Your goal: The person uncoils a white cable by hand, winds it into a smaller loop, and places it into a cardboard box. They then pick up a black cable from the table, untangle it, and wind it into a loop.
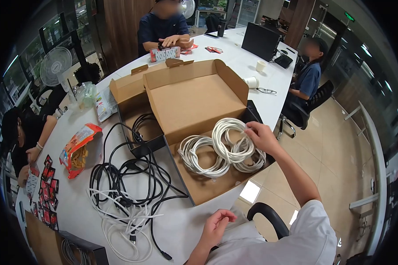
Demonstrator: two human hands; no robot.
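My right hand point(262, 138) pinches the right edge of a white coiled cable point(222, 152), lifted over an open cardboard box point(203, 192). Two more coils lie in that box: a white coiled cable point(188, 154) on the left and another coiled cable point(252, 167) on the right, partly hidden behind the held one. Near my lap, at the table's front edge, my left hand point(216, 227) is loosely curled with nothing visible in it. Left of the box, a tangle of black cables point(119, 176) lies over loose white cables point(124, 221) on the table.
Behind stands a second open box point(128, 112) holding black cable; a third box point(86, 247) with grey cable sits at lower left. A snack bag point(79, 150), small red packets point(47, 194), paper cup point(261, 66), glasses point(266, 91) and monitor point(259, 42) are around. Three people sit nearby.
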